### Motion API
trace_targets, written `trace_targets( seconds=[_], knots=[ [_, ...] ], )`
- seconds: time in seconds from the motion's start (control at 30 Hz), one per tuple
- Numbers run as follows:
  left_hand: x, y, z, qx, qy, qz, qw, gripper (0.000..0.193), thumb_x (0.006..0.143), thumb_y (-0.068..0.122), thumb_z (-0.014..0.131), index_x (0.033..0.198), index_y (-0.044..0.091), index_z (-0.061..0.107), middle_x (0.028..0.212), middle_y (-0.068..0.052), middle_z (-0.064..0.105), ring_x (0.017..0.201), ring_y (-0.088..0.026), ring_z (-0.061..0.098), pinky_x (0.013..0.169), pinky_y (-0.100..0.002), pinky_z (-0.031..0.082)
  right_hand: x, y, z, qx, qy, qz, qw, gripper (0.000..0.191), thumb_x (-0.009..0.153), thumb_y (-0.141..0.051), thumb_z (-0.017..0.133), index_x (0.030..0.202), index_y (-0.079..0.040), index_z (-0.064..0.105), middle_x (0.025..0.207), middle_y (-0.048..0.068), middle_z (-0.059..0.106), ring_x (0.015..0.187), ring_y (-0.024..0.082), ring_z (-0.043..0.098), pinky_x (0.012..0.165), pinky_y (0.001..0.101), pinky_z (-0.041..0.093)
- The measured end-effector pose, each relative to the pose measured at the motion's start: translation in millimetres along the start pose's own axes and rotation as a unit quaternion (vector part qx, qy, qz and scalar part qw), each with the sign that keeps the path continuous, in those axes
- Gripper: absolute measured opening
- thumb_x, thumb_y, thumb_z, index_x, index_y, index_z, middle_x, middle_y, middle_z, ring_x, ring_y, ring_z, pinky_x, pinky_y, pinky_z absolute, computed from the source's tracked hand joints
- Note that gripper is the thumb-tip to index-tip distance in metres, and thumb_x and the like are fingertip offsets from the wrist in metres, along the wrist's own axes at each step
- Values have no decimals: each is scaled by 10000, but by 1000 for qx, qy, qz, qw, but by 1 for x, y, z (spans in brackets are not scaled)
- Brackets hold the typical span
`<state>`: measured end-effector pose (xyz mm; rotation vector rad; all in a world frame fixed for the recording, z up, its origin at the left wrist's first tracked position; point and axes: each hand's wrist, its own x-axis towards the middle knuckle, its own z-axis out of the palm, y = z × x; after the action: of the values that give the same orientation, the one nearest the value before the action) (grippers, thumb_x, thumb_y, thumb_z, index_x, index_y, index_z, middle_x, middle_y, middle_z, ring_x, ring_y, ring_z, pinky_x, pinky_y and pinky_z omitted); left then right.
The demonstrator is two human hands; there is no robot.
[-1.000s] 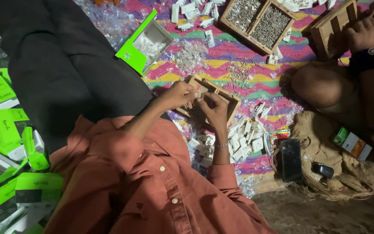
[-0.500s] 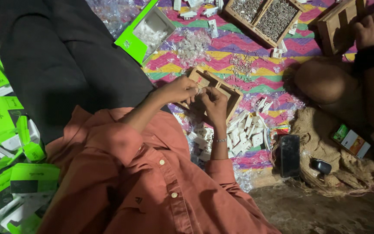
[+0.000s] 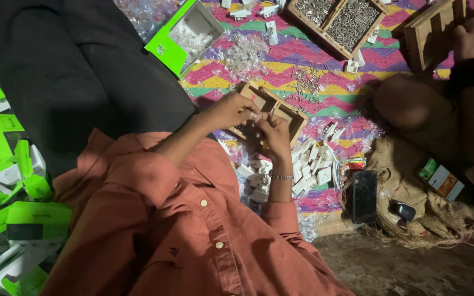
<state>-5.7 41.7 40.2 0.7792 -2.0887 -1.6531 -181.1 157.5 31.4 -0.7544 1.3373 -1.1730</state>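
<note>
Small white part pinched between fingers of left hand (image 3: 231, 111) and right hand (image 3: 272, 131), both kept over wooden tray (image 3: 294, 118) on zigzag mat (image 3: 303, 55), little changed since previous frames

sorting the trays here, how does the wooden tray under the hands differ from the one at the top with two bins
The near tray lies under the left hand and right hand, partly hidden; the far tray lies untouched. The far tray's two bins are heaped with small metal parts; the near tray's contents cannot be made out. Both are wooden, divided, and lie skewed on the striped mat.
</note>
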Motion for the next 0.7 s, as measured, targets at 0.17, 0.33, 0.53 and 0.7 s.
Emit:
trace_targets(
  seconds=[0.17,0.33,0.53,0.7],
  knots=[
    [0,1,16,104,60,127,985,108,872,33,714,974,10,685,857,-151,742,812,-304,719,696,-388,539,5,8,-10,-187,31,-83,978,187,951,-43,643,773,-13,597,700,-30,547,650,35,460,565,237,371],
    [1,-5,19,49,53,87,994,182,785,20,733,947,3,653,795,-135,705,726,-209,696,653,-352,542,11,12,-8,-220,71,-148,961,117,911,-39,621,797,-28,597,726,-44,560,674,38,483,581,237,400],
    [15,-30,26,-206,46,17,977,93,908,55,701,954,13,634,856,-16,704,753,-75,669,653,-274,548,11,-4,9,39,107,-43,993,74,957,-83,608,894,-72,646,732,-52,585,599,24,483,521,199,350],
    [16,-38,19,-246,33,1,969,123,900,48,726,976,13,636,827,-3,666,728,-88,651,646,-279,538,5,-13,11,-42,66,-78,994,90,976,-109,722,955,-40,668,823,-47,628,686,14,515,604,192,389]
  ],
)
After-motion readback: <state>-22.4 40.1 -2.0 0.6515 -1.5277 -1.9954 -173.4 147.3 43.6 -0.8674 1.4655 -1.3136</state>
